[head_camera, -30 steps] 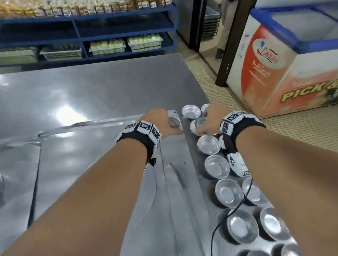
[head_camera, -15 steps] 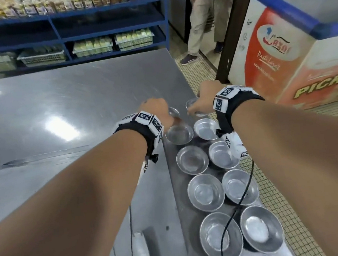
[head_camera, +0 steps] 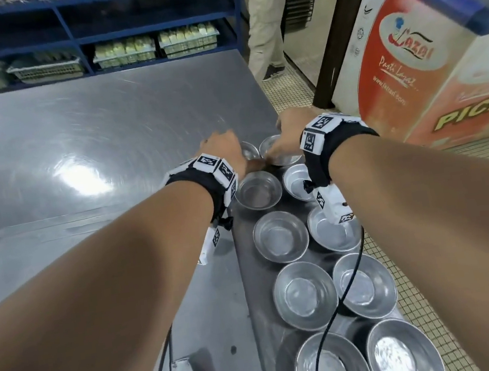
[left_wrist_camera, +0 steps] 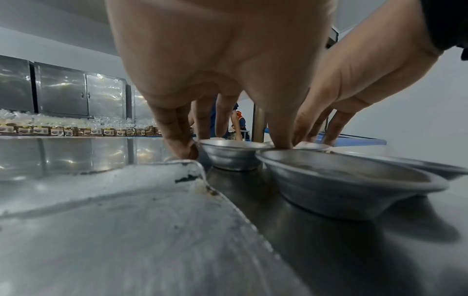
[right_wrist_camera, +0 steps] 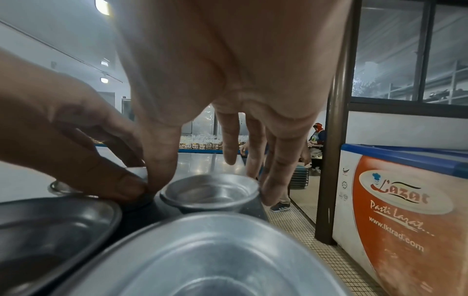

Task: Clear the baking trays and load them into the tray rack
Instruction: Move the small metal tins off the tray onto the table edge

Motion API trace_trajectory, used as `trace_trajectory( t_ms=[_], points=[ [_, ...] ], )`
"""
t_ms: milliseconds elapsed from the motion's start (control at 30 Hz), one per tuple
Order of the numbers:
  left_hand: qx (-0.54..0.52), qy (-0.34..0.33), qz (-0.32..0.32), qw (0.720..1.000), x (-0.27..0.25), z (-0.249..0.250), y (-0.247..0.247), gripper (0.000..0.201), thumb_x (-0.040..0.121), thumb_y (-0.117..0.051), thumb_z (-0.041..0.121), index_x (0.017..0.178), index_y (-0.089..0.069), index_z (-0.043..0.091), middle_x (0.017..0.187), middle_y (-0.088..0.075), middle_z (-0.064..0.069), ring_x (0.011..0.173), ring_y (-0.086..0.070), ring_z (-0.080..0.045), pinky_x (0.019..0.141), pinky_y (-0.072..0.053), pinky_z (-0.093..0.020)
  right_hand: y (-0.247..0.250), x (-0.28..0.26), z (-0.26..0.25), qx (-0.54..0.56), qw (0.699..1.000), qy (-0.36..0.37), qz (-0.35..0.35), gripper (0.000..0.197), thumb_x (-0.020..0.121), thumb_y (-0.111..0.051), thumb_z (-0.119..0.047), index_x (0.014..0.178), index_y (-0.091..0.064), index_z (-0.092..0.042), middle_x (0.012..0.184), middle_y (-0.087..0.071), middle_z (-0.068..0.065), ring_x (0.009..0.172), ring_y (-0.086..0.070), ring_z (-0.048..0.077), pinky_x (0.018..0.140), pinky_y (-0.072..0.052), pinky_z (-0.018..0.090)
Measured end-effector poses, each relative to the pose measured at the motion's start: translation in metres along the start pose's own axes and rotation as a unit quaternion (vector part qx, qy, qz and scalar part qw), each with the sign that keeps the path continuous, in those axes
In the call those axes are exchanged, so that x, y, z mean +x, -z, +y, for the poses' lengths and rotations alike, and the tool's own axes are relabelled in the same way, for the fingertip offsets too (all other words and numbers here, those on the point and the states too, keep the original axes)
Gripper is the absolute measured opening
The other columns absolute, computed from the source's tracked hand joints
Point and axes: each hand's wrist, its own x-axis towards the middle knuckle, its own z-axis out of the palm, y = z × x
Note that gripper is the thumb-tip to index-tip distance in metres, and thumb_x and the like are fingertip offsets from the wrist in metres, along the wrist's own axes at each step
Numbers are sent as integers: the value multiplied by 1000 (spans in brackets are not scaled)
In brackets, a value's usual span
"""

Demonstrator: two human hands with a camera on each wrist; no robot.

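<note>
A dark baking tray (head_camera: 250, 280) along the table's right edge carries two rows of several small aluminium cups (head_camera: 304, 295). Both hands are at its far end. My left hand (head_camera: 223, 151) pinches the far left cup (left_wrist_camera: 230, 154), fingertips (left_wrist_camera: 183, 148) on one side of its rim and the thumb on the other. My right hand (head_camera: 292, 133) straddles the far right cup (right_wrist_camera: 210, 192), thumb at its left rim and fingers (right_wrist_camera: 272, 184) at its right. A lighter, flat tray (left_wrist_camera: 142, 210) lies just left of the cups.
The steel table (head_camera: 77, 138) stretches left and ahead. Blue shelving (head_camera: 79, 30) with crates stands behind it. To the right are a tiled floor, a dark post (head_camera: 338, 35) and a chest freezer (head_camera: 406, 57). A person (head_camera: 267, 28) stands in the doorway.
Both hands have settled onto the two farthest cups, and the view has drawn closer to them. A person has come further into view at the doorway.
</note>
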Motion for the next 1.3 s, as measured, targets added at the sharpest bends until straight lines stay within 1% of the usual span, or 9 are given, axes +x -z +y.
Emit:
trace_trajectory(
  t_ms=[133, 233, 400, 533, 667, 767, 933, 1200, 1300],
  points=[
    [-14, -9, 28, 999, -9, -6, 5, 70, 85, -69, 56, 129, -52, 5, 124, -59, -15, 113, -57, -35, 94, -47, -43, 4, -3, 0, -9, 1000, 3, -6, 36, 72, -74, -37, 90, -55, -12, 90, -57, 0, 85, -59, 20, 69, -43, 31],
    [0, -11, 40, 999, -23, -9, 23, 59, 91, -66, 39, 136, -49, 5, 130, -57, -16, 121, -54, -33, 104, -43, -42, 16, -17, -9, -32, 999, 8, 8, 26, 68, -72, -36, 79, -59, -15, 75, -62, 0, 69, -64, 20, 56, -42, 25],
    [18, 17, 1, 1000, -60, -22, 67, 40, 84, -71, 37, 108, -67, 5, 102, -70, -13, 95, -67, -34, 80, -57, -38, 39, -53, -46, -62, 997, 38, 12, 34, 71, -73, -29, 100, -68, -12, 95, -69, 4, 82, -68, 25, 75, -59, 35],
    [28, 24, -3, 999, -109, -40, 112, 32, 85, -69, 30, 67, -53, 9, 70, -58, -8, 77, -63, -34, 60, -41, -30, 63, -97, -90, -98, 993, 58, -8, 41, 62, -67, -40, 95, -69, -17, 92, -70, 3, 81, -68, 27, 78, -59, 39],
    [37, 10, -7, 999, -169, -74, 158, 30, 87, -70, 34, 96, -70, 5, 99, -69, -12, 95, -66, -33, 75, -52, -35, 87, -162, -144, -121, 991, 60, -22, 33, 63, -70, -35, 89, -70, -14, 87, -69, 4, 78, -67, 27, 71, -58, 34],
    [57, 5, 4, 998, -225, -112, 191, 34, 89, -70, 35, 106, -71, 6, 105, -70, -12, 98, -66, -33, 87, -56, -38, 91, -211, -193, -123, 990, 67, -20, 24, 71, -75, -31, 85, -70, -12, 84, -69, 6, 76, -67, 28, 65, -56, 32],
    [98, 30, 25, 994, -321, -201, 240, 35, 90, -67, 40, 111, -68, 11, 107, -69, -7, 97, -66, -31, 86, -57, -41, 70, -280, -295, -106, 990, 88, -40, 31, 72, -75, -30, 96, -72, -10, 94, -72, 7, 85, -69, 29, 80, -60, 39],
    [158, 147, 14, 976, -440, -377, 279, 32, 89, -63, 37, 113, -65, 17, 106, -65, -4, 97, -64, -25, 80, -57, -36, -18, -346, -466, -82, 979, 168, -82, 41, 79, -77, -33, 112, -68, -11, 111, -65, 9, 101, -65, 30, 89, -55, 41],
    [164, 188, 11, 968, -470, -440, 284, 35, 89, -58, 32, 121, -62, 17, 115, -64, -4, 108, -59, -26, 87, -55, -39, -54, -355, -526, -74, 972, 200, -98, 35, 78, -78, -34, 103, -66, -11, 103, -67, 7, 94, -65, 29, 83, -56, 36]
  ],
)
